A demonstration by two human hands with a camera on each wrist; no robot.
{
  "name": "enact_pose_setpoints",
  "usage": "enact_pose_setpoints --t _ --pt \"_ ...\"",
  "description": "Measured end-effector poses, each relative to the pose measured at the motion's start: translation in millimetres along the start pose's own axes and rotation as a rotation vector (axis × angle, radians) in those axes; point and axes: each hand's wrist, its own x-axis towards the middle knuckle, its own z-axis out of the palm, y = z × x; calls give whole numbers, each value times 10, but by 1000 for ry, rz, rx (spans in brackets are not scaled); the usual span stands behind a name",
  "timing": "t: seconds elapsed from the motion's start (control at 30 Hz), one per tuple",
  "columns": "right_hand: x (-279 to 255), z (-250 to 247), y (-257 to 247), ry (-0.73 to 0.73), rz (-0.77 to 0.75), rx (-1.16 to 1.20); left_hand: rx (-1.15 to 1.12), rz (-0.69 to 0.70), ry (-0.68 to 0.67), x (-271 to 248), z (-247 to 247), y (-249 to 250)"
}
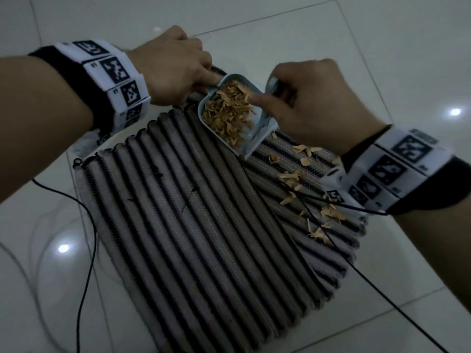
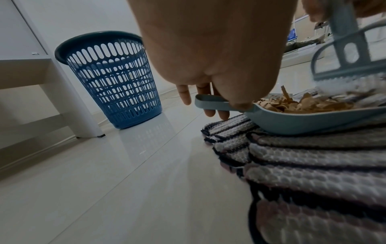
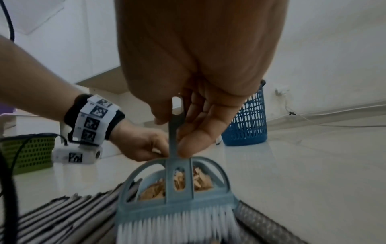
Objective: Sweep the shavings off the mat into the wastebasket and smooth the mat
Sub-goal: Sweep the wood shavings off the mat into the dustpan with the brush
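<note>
A grey striped ribbed mat [image 1: 204,225] lies rumpled on the tiled floor. On its far edge rests a pale blue dustpan [image 1: 230,113] heaped with tan shavings [image 1: 228,110]. My left hand [image 1: 175,70] grips the dustpan handle [image 2: 211,103]. My right hand [image 1: 305,103] holds the handle of a small blue brush [image 3: 177,198] with white bristles, set at the pan's mouth. Loose shavings [image 1: 305,189] are strewn over the mat's right side. The blue wastebasket [image 2: 110,77] stands upright on the floor beyond the mat.
A white furniture leg [image 2: 71,102] stands left of the wastebasket. A green basket [image 3: 29,155] sits at the far left. Black cables [image 1: 86,225] trail over the floor and across the mat's right corner. Glossy white tiles [image 1: 331,26] surround the mat.
</note>
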Motion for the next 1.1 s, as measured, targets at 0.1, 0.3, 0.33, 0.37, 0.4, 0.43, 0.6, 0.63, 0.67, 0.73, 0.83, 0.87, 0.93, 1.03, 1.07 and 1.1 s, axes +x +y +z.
enact_pose_setpoints --t 0.1,0.3,0.33,0.37,0.4,0.43,0.6,0.63,0.67,0.73,0.83,0.87,0.93,1.03,1.07,1.1 --pt "95 111 -57 131 7 73 -4 0 6 -8 -11 5" --pt "61 -153 9 235 19 98 -28 -9 13 -27 10 27" --pt "23 -214 31 226 19 93 -24 -9 6 -26 15 20" --pt "-14 -258 45 205 19 87 -19 -7 0 -25 17 12" --pt "-46 -275 49 174 18 80 -13 -5 -4 -20 18 3" --pt "-63 -263 47 137 15 73 -7 -3 -7 -16 18 -4" --pt "56 18 -39 15 -35 17 -23 -7 -17 -2 18 -3" --pt "100 66 -53 31 -38 22 -27 -14 -22 0 18 5" --pt "145 102 -64 55 -40 35 -29 -24 -29 -1 16 11" --pt "223 133 -83 101 -44 74 -36 -49 -52 -7 6 23" --pt "271 81 -126 119 -44 109 -53 -53 -51 -23 -6 36" --pt "267 36 -133 129 -38 108 -52 -52 -44 -25 -6 36" --pt "218 -95 -113 162 -7 109 -43 -54 -35 -34 -6 29" --pt "36 -373 -27 188 23 99 -18 -66 -44 -50 -33 12" --pt "-41 -467 4 172 36 66 -10 -66 -47 -54 -45 8" --pt "-124 -549 34 132 54 28 -3 -61 -45 -58 -56 5"
